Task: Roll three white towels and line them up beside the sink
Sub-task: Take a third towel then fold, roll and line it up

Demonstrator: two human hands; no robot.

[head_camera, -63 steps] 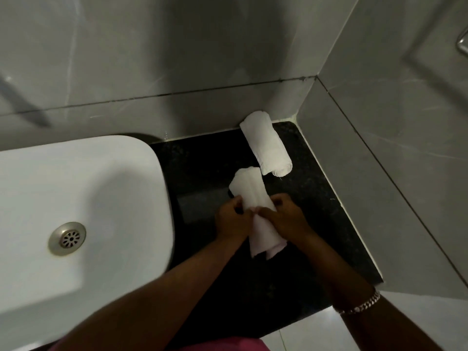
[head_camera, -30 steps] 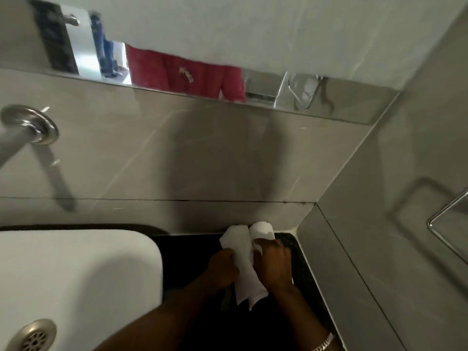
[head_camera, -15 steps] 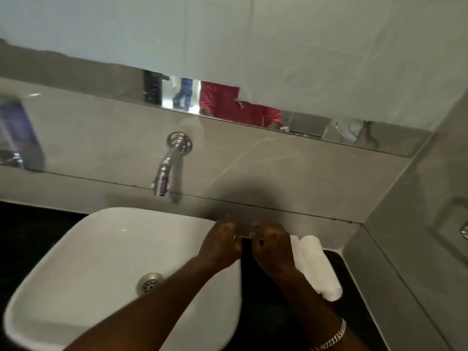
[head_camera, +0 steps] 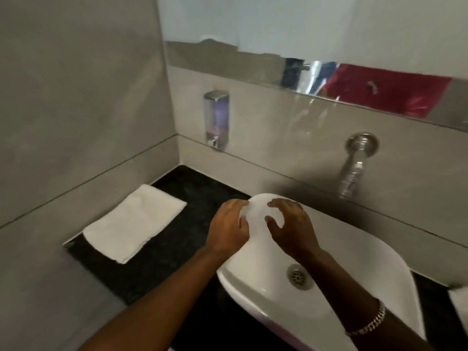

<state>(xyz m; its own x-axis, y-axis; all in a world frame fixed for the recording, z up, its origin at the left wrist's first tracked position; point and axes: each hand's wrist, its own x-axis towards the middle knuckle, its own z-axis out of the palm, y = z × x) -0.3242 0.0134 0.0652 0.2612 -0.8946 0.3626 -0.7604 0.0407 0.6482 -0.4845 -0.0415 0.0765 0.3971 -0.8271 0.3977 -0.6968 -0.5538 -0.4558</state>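
Observation:
A folded white towel (head_camera: 134, 222) lies flat on the black counter (head_camera: 162, 264) left of the white sink (head_camera: 354, 269), against the left wall. My left hand (head_camera: 229, 228) and my right hand (head_camera: 291, 228) hover over the sink's far left corner, fingers spread, holding nothing. At the right edge of the view a white sliver of a rolled towel (head_camera: 459, 302) shows on the counter right of the sink. The rest of the rolled towels is out of view.
A chrome tap (head_camera: 353, 173) sticks out of the back wall above the sink. A soap dispenser (head_camera: 216, 119) hangs on the wall to its left. A mirror strip (head_camera: 354, 77) runs above. Grey tiled walls close in the counter at left and back.
My hands let go of the second rolled towel beside the first on the right counter. They moved left over the sink, and my view swung left to the folded towel.

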